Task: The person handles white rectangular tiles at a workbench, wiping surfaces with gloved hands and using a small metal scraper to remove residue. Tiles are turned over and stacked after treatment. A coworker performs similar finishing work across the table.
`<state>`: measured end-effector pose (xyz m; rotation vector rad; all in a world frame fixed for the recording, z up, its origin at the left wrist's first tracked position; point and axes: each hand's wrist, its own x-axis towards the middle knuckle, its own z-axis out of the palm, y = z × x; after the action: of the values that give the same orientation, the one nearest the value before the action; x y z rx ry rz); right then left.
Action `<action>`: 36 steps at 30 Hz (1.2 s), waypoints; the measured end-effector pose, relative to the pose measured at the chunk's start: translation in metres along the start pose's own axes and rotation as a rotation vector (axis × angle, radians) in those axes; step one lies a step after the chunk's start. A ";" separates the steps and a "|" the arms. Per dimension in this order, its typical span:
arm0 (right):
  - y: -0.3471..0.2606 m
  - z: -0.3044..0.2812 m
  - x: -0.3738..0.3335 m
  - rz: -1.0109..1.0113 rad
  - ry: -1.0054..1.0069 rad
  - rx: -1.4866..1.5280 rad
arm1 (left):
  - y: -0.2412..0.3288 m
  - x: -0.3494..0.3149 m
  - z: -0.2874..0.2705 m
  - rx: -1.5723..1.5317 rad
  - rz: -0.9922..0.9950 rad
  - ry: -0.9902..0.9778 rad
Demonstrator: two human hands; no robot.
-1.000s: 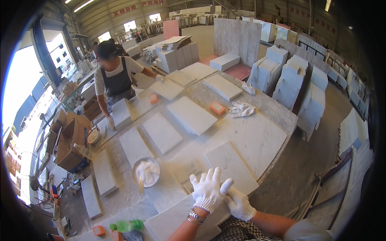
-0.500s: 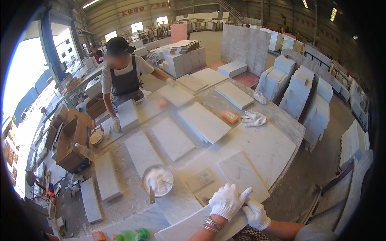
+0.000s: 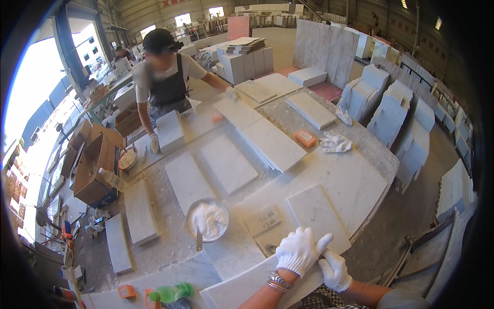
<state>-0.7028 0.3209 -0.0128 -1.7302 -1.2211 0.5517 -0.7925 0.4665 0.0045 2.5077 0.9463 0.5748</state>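
Note:
My left hand (image 3: 301, 250), in a white knit glove with metal bands at the wrist, is curled with its thumb sticking out to the right. Close against it, my gloved right hand (image 3: 335, 272) is also closed. Whatever either hand grips is hidden by the gloves. Both are over the far right part of a white marble slab (image 3: 242, 290) at the table's near edge. Just beyond them lies another marble slab (image 3: 318, 211), with a small marked stone piece (image 3: 264, 220) left of it. A bowl of white paste (image 3: 208, 220) with a scraper (image 3: 199, 240) stands farther left.
Stacked white slabs (image 3: 272, 144) and an orange block (image 3: 305, 138) lie mid-table, beside a loose white glove (image 3: 335, 142). A green bottle (image 3: 172, 292) lies near left. Across the table, a co-worker (image 3: 167, 77) touches slabs with gloved hands. Cardboard boxes (image 3: 95, 170) stand left.
The whole view has shifted slightly. My hands stay together over the near slab, with little change in their pose. The co-worker remains at the far side with hands on the slabs.

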 end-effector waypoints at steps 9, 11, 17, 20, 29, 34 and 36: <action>0.007 0.002 -0.001 -0.031 0.019 -0.018 | 0.000 0.000 0.003 0.018 -0.031 0.002; 0.006 0.002 -0.001 -0.027 0.017 0.000 | 0.000 0.000 0.002 0.007 -0.047 -0.046; 0.003 0.002 -0.001 -0.022 0.029 -0.001 | 0.002 0.002 -0.002 0.007 -0.077 -0.077; 0.003 0.003 -0.001 -0.034 0.039 -0.015 | 0.002 0.003 -0.004 0.004 -0.085 -0.110; 0.006 0.004 -0.002 -0.032 0.046 0.003 | 0.001 0.003 -0.004 0.011 -0.071 -0.107; 0.007 0.003 -0.001 -0.032 0.032 -0.011 | 0.001 0.002 -0.003 0.035 -0.060 -0.095; 0.005 0.004 -0.001 -0.042 0.032 -0.004 | 0.001 0.002 -0.003 0.038 -0.063 -0.104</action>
<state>-0.7037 0.3209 -0.0192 -1.7066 -1.2346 0.4948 -0.7918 0.4680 0.0086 2.5043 1.0017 0.4059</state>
